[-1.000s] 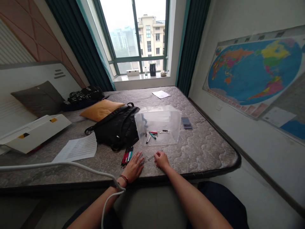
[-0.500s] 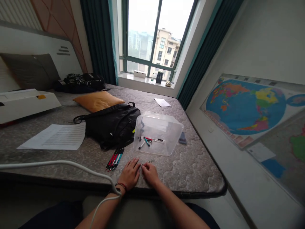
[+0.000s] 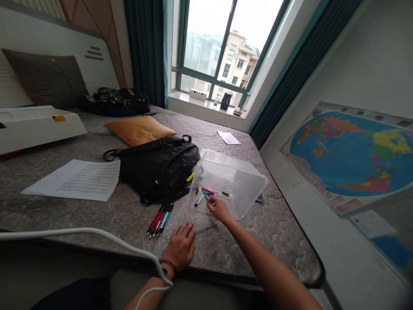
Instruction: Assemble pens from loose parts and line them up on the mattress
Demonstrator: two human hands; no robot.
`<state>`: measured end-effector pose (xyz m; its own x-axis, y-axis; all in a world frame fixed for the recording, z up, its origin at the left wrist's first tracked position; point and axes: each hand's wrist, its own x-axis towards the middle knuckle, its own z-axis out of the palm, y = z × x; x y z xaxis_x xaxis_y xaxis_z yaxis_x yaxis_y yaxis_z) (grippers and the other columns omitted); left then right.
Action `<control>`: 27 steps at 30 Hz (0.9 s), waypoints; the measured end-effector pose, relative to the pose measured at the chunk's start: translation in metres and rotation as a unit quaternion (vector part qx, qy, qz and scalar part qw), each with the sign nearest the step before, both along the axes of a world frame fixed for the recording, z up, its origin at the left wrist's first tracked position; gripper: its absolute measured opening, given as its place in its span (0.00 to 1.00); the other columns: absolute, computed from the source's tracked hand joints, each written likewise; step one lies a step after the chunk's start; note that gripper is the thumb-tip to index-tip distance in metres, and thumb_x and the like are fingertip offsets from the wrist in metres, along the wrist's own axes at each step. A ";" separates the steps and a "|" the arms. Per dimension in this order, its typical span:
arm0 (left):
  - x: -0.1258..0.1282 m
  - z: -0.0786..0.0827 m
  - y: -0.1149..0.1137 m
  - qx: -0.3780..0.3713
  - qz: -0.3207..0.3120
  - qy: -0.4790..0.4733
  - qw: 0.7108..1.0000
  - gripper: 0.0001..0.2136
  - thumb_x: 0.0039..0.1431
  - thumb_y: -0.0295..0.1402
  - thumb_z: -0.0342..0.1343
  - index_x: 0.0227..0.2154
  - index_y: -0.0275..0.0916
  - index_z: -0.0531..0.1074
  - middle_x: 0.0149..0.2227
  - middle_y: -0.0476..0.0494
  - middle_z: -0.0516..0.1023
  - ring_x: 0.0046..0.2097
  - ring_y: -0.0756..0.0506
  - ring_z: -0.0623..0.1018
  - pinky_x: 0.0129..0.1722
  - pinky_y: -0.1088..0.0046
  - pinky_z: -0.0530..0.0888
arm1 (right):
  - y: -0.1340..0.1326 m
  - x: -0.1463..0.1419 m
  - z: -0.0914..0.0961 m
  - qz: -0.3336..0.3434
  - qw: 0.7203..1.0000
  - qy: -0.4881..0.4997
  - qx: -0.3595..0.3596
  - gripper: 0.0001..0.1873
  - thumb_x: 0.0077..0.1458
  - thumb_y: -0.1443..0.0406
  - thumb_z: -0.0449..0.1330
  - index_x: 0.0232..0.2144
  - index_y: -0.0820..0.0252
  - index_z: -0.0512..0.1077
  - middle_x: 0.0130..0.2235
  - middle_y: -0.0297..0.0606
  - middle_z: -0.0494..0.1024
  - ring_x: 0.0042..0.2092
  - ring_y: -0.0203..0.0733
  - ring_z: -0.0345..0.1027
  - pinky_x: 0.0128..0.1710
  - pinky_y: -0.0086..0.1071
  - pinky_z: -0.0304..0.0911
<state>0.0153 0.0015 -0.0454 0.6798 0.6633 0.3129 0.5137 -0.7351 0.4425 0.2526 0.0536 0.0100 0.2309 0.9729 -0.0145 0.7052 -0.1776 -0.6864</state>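
Note:
My left hand lies palm down on the mattress near its front edge, fingers stretched out, holding nothing. My right hand reaches into the mouth of a clear plastic box tipped on its side. Its fingers are pinched at the lower end of a teal pen; the fingertips are partly hidden. Around that pen in the box lie a white pen with a dark end, a red pen and a clear pen with a black cap. Left of my left hand, several red, black, white and teal pens lie side by side.
A black backpack lies against the box's left side. Beyond are an orange cushion and a printed sheet. A white cable crosses in front, over my left wrist. A dark flat object sits behind the box.
My right hand has left its place beside my left hand and moved forward to the pens in the box. My left hand has stayed on the mattress. The view has shifted slightly.

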 end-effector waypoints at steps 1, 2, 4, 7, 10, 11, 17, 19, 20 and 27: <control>0.000 0.001 0.000 0.001 0.000 0.002 1.000 0.24 0.52 0.28 0.50 0.53 0.46 0.69 0.63 0.44 0.63 0.64 0.35 0.60 0.61 0.48 0.60 | 0.012 0.000 0.002 0.014 0.998 -0.055 0.007 0.02 0.49 0.69 0.60 0.29 0.58 0.71 0.31 0.33 0.76 0.33 0.36 0.70 0.35 0.26 0.61; 0.000 0.003 -0.001 0.002 0.000 0.003 1.000 0.23 0.52 0.28 0.50 0.53 0.46 0.69 0.63 0.44 0.63 0.64 0.35 0.60 0.61 0.48 0.60 | 0.023 -0.001 0.004 0.023 0.995 -0.098 0.009 0.04 0.47 0.70 0.61 0.27 0.59 0.70 0.32 0.34 0.76 0.36 0.37 0.69 0.37 0.26 0.59; 0.000 0.006 -0.001 -0.002 0.003 0.005 1.000 0.23 0.53 0.28 0.50 0.53 0.45 0.69 0.63 0.43 0.64 0.64 0.36 0.60 0.61 0.48 0.60 | 0.045 -0.004 0.006 0.027 0.990 -0.141 0.003 0.05 0.46 0.72 0.62 0.25 0.59 0.69 0.34 0.36 0.75 0.39 0.38 0.68 0.40 0.27 0.57; 0.000 0.009 -0.002 -0.013 0.006 0.016 1.000 0.21 0.54 0.30 0.50 0.52 0.44 0.70 0.63 0.42 0.64 0.64 0.36 0.60 0.62 0.50 0.59 | 0.075 -0.007 0.003 0.012 0.991 -0.132 -0.013 0.04 0.48 0.72 0.61 0.27 0.59 0.71 0.34 0.38 0.75 0.38 0.39 0.67 0.38 0.28 0.56; 0.000 0.010 -0.001 -0.016 0.005 0.023 1.000 0.20 0.54 0.31 0.51 0.52 0.43 0.70 0.63 0.42 0.64 0.65 0.36 0.60 0.62 0.50 0.59 | 0.099 -0.006 -0.004 0.000 0.992 -0.118 -0.041 0.07 0.47 0.71 0.63 0.31 0.58 0.74 0.33 0.37 0.76 0.37 0.39 0.68 0.36 0.27 0.57; 0.000 0.010 -0.001 -0.015 0.005 0.024 1.000 0.20 0.54 0.31 0.51 0.51 0.43 0.70 0.63 0.41 0.64 0.65 0.36 0.60 0.62 0.50 0.59 | 0.105 -0.006 -0.007 -0.002 0.992 -0.112 -0.054 0.08 0.45 0.71 0.65 0.31 0.58 0.75 0.32 0.36 0.77 0.36 0.39 0.69 0.35 0.27 0.57; 0.000 0.009 0.000 -0.011 0.001 0.035 0.999 0.21 0.54 0.31 0.52 0.52 0.43 0.70 0.63 0.42 0.63 0.65 0.37 0.59 0.62 0.51 0.59 | 0.126 -0.014 -0.015 -0.038 0.991 -0.081 -0.104 0.12 0.38 0.67 0.72 0.28 0.59 0.76 0.30 0.36 0.78 0.33 0.39 0.72 0.31 0.26 0.59; 0.000 0.011 -0.001 -0.006 0.002 0.030 1.000 0.20 0.53 0.30 0.52 0.51 0.43 0.70 0.63 0.41 0.64 0.64 0.37 0.60 0.62 0.51 0.59 | 0.128 -0.017 -0.014 -0.056 0.990 -0.076 -0.105 0.15 0.35 0.66 0.73 0.29 0.59 0.76 0.32 0.37 0.79 0.37 0.42 0.73 0.34 0.27 0.61; 0.001 0.013 -0.002 -0.003 0.004 0.026 1.000 0.20 0.53 0.29 0.52 0.51 0.43 0.70 0.63 0.41 0.64 0.64 0.37 0.61 0.62 0.51 0.60 | 0.128 -0.018 -0.012 -0.064 0.990 -0.073 -0.107 0.16 0.34 0.65 0.74 0.29 0.59 0.76 0.34 0.38 0.79 0.39 0.43 0.73 0.35 0.28 0.61; 0.003 0.021 -0.006 0.027 0.015 0.016 0.999 0.18 0.53 0.25 0.50 0.48 0.42 0.72 0.60 0.42 0.67 0.62 0.38 0.64 0.60 0.53 0.62 | 0.119 -0.013 -0.002 -0.122 0.988 -0.064 -0.070 0.07 0.50 0.61 0.66 0.29 0.59 0.75 0.35 0.41 0.80 0.40 0.43 0.73 0.38 0.30 0.62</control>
<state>0.0181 -0.0041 -0.0245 0.6693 0.6668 0.3277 0.5494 -0.7411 0.3859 0.2394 0.1728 0.0076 0.4678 0.8782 -0.0999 0.7093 -0.4405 -0.5504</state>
